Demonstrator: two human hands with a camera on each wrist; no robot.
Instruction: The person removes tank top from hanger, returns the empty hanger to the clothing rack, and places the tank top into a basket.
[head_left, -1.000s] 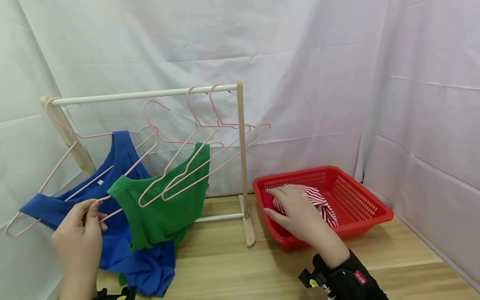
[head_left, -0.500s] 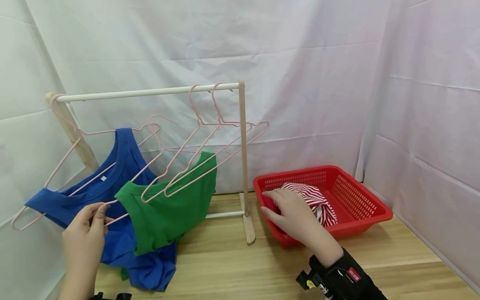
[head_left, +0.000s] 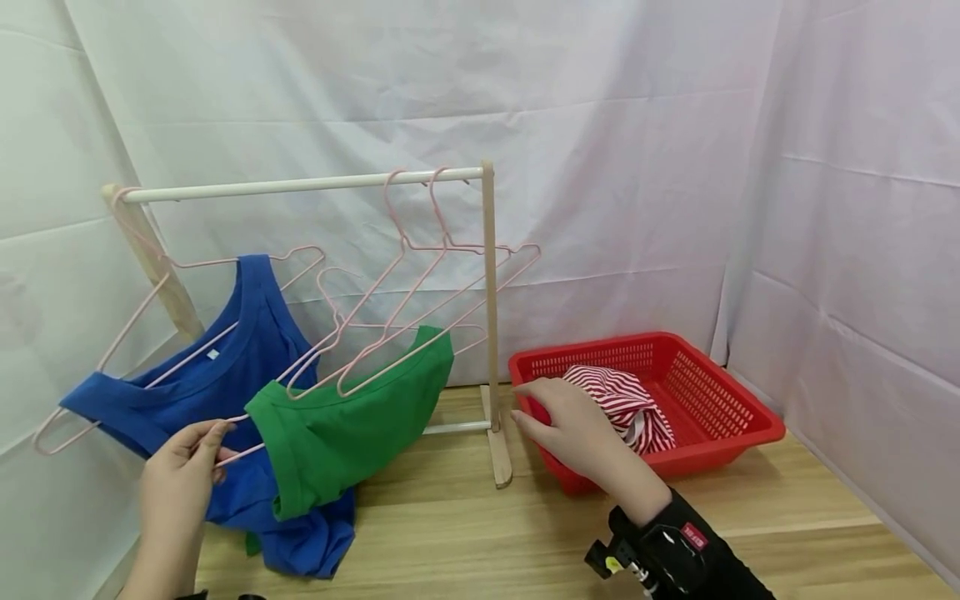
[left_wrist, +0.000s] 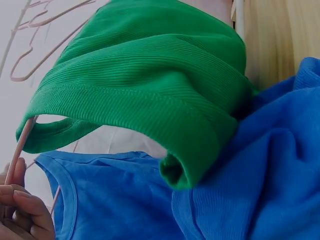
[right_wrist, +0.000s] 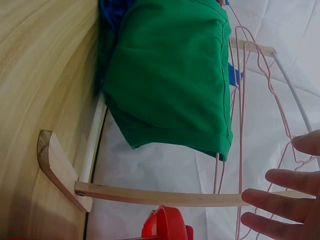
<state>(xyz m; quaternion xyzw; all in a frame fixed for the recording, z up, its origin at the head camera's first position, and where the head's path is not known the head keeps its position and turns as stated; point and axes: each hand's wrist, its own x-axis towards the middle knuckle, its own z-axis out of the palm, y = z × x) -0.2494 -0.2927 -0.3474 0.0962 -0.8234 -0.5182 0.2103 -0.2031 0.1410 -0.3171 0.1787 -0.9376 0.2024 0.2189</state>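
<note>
My left hand (head_left: 180, 475) pinches the left end of a pink wire hanger (head_left: 240, 455) that carries a green ribbed sleeveless top (head_left: 352, 425). That hanger tilts, its hook well below the rack's rail. In the left wrist view, the fingertips (left_wrist: 30, 202) close on the wire beside the green armhole. Behind it a blue tank top (head_left: 262, 333) hangs from another pink hanger at the rack's left end, its lower part lying on the table. My right hand (head_left: 573, 433) hovers over the left rim of a red basket (head_left: 708, 383); the right wrist view shows its fingers (right_wrist: 282, 205) spread, holding nothing.
A small rack with a white rail (head_left: 300, 185) and wooden posts (head_left: 491, 308) stands on the wooden table (head_left: 435, 533). Two bare pink hangers (head_left: 405, 242) hang near its right end, in front of the green top. A red-and-white striped garment (head_left: 622, 400) lies in the basket.
The green top's hanger has gone down and to the right, its hook dropping away from the rail. My right hand has drifted slightly left, uncovering more of the striped garment.
</note>
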